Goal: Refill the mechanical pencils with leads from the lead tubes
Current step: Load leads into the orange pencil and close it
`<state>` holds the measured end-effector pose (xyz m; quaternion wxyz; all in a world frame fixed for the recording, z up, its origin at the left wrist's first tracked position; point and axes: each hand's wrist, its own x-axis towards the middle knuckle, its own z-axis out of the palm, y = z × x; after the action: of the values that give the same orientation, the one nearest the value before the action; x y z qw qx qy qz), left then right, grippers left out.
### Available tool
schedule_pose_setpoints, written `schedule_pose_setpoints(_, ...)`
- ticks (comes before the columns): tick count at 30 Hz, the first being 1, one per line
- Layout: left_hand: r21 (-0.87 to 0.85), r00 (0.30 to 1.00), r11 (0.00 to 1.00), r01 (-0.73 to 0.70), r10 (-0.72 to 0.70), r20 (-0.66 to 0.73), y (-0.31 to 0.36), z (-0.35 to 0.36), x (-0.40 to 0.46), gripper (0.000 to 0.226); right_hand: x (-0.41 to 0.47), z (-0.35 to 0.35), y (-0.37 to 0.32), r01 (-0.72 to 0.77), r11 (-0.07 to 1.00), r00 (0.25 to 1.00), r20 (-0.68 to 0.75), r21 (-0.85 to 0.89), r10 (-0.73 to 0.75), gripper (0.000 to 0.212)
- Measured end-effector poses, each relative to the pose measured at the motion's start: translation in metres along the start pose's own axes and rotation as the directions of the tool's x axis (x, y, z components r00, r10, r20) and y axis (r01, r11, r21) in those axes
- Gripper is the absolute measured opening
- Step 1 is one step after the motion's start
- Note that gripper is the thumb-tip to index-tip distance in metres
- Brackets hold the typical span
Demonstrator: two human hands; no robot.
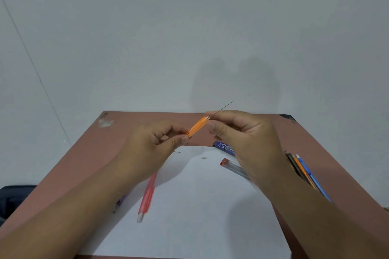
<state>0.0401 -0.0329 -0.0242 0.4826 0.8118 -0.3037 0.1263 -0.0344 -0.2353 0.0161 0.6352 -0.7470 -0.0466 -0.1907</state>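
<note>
My left hand [155, 145] pinches an orange mechanical pencil [197, 126] held above the table, its open back end pointing up and right. My right hand [242, 134] pinches a thin dark lead [223, 107] at that open end; the lead sticks out up and to the right. On the white paper [200, 206] lie a red mechanical pencil [147, 193], a clear lead tube with a red cap [231, 165] and a blue lead tube [224, 147], both tubes partly hidden by my right hand. A purple pencil [120, 202] shows under my left forearm.
Several more pencils, blue, orange and dark [303, 170], lie at the right of the brown table [126, 124], partly under my right forearm. A loose lead piece [177, 152] and a small white bit [203, 157] lie on the paper. A white wall stands right behind the table.
</note>
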Motion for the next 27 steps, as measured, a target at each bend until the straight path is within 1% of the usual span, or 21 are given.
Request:
schedule_pose_setpoints(2, -0.049, 0.999, 0.998, 0.044, -0.043, 0.014, 0.0, 0.001, 0.0, 0.011, 0.0, -0.002, 0.002, -0.008, 1.0, 1.0, 0.004, -0.029, 0.008, 0.016)
schedule_pose_setpoints(6, -0.192, 0.996, 0.977, 0.091, -0.085, 0.037, -0.004, 0.004, 0.001, 0.024, 0.002, -0.002, 0.007, -0.003, 0.998, 1.0, 0.0, -0.057, 0.003, 0.024)
schedule_pose_setpoints(8, -0.273, 0.992, 0.954, 0.124, -0.117, 0.044, -0.004, 0.005, 0.002, 0.021, 0.003, -0.002, 0.009, 0.012, 0.998, 1.0, 0.004, -0.056, -0.012, 0.028)
schedule_pose_setpoints(11, -0.374, 0.986, 0.913, 0.165, -0.16, 0.044, -0.001, 0.005, 0.003, 0.011, 0.006, -0.004, 0.014, 0.056, 0.995, 0.998, 0.0, -0.08, -0.056, 0.028)
schedule_pose_setpoints(12, -0.397, 0.984, 0.901, 0.178, -0.176, 0.043, 0.001, 0.005, 0.003, 0.011, 0.006, -0.005, 0.015, 0.065, 0.993, 0.998, -0.002, -0.098, -0.066, 0.026)
schedule_pose_setpoints(14, -0.426, 0.98, 0.883, 0.196, -0.195, 0.046, 0.003, 0.007, 0.003, 0.017, 0.008, -0.007, 0.019, 0.058, 0.978, 0.998, -0.004, -0.201, -0.06, 0.023)
schedule_pose_setpoints(17, -0.428, 0.977, 0.879, 0.21, -0.21, 0.048, 0.003, 0.008, 0.003, 0.017, 0.013, -0.009, 0.03, 0.018, 0.924, 0.999, 0.051, -0.383, 0.001, 0.016)
schedule_pose_setpoints(18, -0.421, 0.976, 0.882, 0.212, -0.213, 0.046, 0.003, 0.007, 0.004, 0.014, 0.015, -0.01, 0.034, 0.029, 0.88, 0.996, 0.093, -0.474, 0.017, 0.014)
schedule_pose_setpoints(20, -0.39, 0.977, 0.897, 0.207, -0.207, 0.044, 0.001, 0.005, 0.004, 0.005, 0.019, -0.011, 0.042, 0.106, 0.721, 0.978, 0.203, -0.685, 0.048, 0.011)
schedule_pose_setpoints(21, -0.368, 0.979, 0.908, 0.199, -0.199, 0.038, 0.001, 0.004, 0.004, 0.01, 0.02, -0.011, 0.045, 0.144, 0.651, 0.967, 0.246, -0.746, 0.068, 0.009)
schedule_pose_setpoints(22, -0.346, 0.981, 0.918, 0.192, -0.194, 0.029, 0.001, 0.003, 0.004, 0.015, 0.02, -0.01, 0.047, 0.164, 0.613, 0.958, 0.273, -0.772, 0.088, 0.01)
schedule_pose_setpoints(24, -0.303, 0.983, 0.936, 0.179, -0.185, 0.008, 0.0, 0.002, 0.004, 0.02, 0.02, -0.008, 0.048, 0.167, 0.595, 0.949, 0.292, -0.786, 0.119, 0.013)
schedule_pose_setpoints(27, -0.255, 0.986, 0.954, 0.158, -0.164, -0.003, 0.001, 0.0, 0.004, 0.016, 0.021, -0.005, 0.05, 0.199, 0.578, 0.944, 0.314, -0.791, 0.104, 0.015)
